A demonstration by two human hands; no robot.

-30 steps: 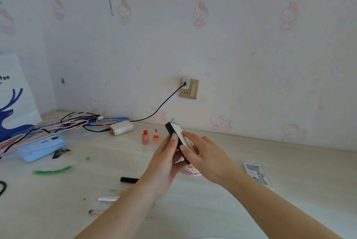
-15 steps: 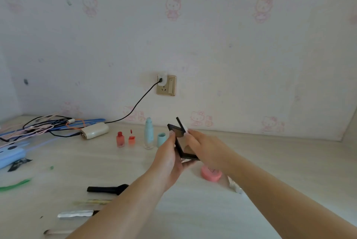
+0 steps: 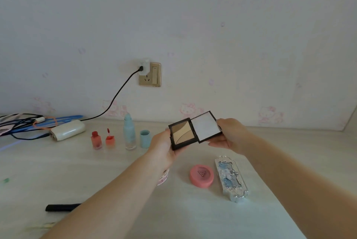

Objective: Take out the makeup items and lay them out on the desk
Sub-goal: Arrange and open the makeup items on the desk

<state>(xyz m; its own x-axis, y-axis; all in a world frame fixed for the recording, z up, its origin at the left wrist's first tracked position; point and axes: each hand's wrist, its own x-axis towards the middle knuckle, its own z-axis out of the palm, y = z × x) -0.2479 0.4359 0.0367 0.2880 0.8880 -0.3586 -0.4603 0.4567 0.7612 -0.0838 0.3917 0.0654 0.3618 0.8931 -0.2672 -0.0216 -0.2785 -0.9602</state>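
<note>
Pale wood-look desk (image 3: 193, 215) is set against cartoon-cat wallpaper (image 3: 231, 26), with a socket (image 3: 149, 74) and black cable (image 3: 117, 94) plugged in. Scattered below the arms: silver-blue case (image 3: 230, 179), pink round compact (image 3: 201, 175), blue bottle (image 3: 129, 132), two red tints (image 3: 96, 140). Black palette (image 3: 195, 130) is held open above the desk, brown-beige powder side gripped by left hand (image 3: 164, 146), mirror lid pinched by right hand (image 3: 229, 134).

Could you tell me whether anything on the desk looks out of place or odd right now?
Mostly tidy. Two bottles stand uncapped: the teal bottle with its cap beside it, and the red bottle next to its wand cap. Nothing looks spilled. A tangle of cables clutters the far left.
</note>
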